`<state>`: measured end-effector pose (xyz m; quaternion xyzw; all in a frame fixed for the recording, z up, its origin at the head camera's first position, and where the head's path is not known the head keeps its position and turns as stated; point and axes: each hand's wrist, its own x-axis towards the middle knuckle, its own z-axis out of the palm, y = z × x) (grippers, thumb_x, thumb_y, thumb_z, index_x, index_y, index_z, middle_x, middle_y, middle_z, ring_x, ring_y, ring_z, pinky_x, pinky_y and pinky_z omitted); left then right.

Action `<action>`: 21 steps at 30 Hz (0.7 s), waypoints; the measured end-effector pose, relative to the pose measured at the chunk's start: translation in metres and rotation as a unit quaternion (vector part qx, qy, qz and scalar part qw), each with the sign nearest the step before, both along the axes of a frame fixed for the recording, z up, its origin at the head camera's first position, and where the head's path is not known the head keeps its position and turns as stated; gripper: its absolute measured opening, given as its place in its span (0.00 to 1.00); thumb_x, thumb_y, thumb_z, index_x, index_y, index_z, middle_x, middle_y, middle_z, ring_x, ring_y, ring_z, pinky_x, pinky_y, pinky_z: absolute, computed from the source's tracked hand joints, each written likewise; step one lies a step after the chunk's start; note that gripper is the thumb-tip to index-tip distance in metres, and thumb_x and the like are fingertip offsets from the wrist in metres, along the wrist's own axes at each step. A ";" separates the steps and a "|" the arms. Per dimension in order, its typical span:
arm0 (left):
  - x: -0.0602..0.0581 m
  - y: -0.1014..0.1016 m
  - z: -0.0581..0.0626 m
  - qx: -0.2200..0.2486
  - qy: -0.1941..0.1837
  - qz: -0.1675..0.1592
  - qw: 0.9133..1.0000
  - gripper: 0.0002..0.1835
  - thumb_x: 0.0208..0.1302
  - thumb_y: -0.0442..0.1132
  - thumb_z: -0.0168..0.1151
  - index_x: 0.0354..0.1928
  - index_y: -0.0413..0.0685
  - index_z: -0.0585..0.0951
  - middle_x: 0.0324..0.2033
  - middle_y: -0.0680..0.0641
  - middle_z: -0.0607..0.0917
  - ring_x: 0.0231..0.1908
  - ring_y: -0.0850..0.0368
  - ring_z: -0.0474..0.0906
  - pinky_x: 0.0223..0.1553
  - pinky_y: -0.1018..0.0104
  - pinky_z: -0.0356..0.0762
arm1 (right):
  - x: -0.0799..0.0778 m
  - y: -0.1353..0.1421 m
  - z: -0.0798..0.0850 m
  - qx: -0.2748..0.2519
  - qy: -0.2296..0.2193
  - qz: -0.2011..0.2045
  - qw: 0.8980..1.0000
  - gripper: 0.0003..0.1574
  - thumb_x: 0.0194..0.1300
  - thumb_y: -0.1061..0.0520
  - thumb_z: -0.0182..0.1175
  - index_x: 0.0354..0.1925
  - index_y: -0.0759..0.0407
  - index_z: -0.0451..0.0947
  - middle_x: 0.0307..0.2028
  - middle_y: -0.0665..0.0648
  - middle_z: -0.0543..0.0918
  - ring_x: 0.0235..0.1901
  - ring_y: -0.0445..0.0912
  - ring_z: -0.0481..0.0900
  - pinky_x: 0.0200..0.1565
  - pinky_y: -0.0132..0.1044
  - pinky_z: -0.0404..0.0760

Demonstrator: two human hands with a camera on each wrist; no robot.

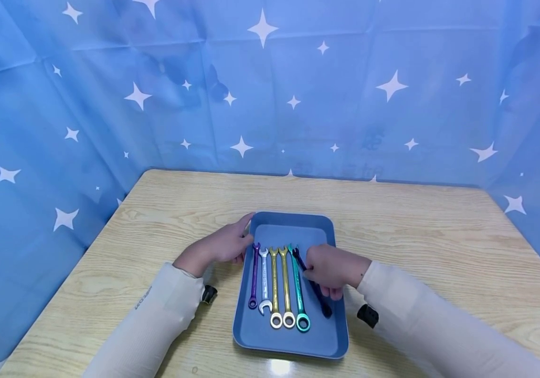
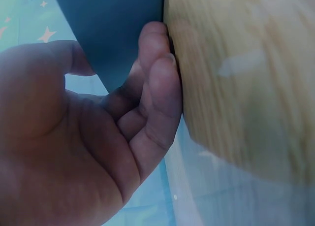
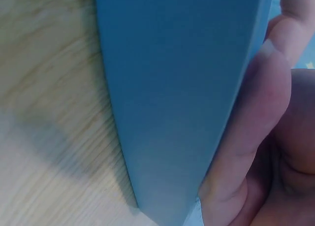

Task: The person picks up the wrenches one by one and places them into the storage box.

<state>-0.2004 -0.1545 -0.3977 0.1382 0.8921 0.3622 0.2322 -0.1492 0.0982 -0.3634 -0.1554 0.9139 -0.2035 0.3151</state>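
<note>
A blue tray (image 1: 293,232) lies on the table with combination wrenches side by side in it. From the left they are a purple wrench (image 1: 254,278), a silver wrench (image 1: 264,281), two gold wrenches (image 1: 275,289) and a green wrench (image 1: 298,291). My left hand (image 1: 226,244) holds the tray's left wall, thumb at the rim and fingers curled against the outside in the left wrist view. Over the tray's right side, my right hand (image 1: 332,266) grips a black wrench (image 1: 325,308) that slants beside the green one. Its middle is hidden by the hand.
The wood-grain table (image 1: 194,197) extends around the tray on all sides. A blue curtain (image 1: 270,105) with white stars hangs behind the table and along its sides. Both forearms wear white sleeves (image 1: 149,325).
</note>
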 end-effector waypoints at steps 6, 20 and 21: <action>0.001 0.000 0.001 0.003 0.000 0.000 1.000 0.37 0.77 0.43 0.42 0.81 0.55 0.40 0.20 0.42 0.82 0.22 0.51 0.80 0.26 0.60 0.77 | 0.000 -0.001 0.000 0.026 0.012 -0.001 1.000 0.24 0.76 0.58 0.51 0.20 0.62 0.74 0.10 0.54 0.76 0.06 0.41 0.74 0.15 0.35 0.79; 0.002 0.000 0.002 0.010 -0.005 -0.001 1.000 0.37 0.77 0.43 0.43 0.81 0.55 0.41 0.21 0.41 0.82 0.22 0.51 0.80 0.26 0.60 0.78 | 0.004 -0.006 -0.007 0.069 0.046 0.000 0.997 0.20 0.74 0.57 0.54 0.22 0.59 0.72 0.10 0.53 0.74 0.05 0.41 0.73 0.12 0.33 0.75; 0.002 -0.001 0.002 0.011 -0.005 -0.001 1.000 0.37 0.78 0.43 0.43 0.81 0.54 0.41 0.21 0.42 0.82 0.22 0.51 0.80 0.26 0.60 0.78 | 0.003 -0.006 -0.007 0.069 0.047 -0.004 0.996 0.20 0.73 0.57 0.54 0.22 0.59 0.72 0.10 0.53 0.74 0.05 0.42 0.73 0.12 0.33 0.75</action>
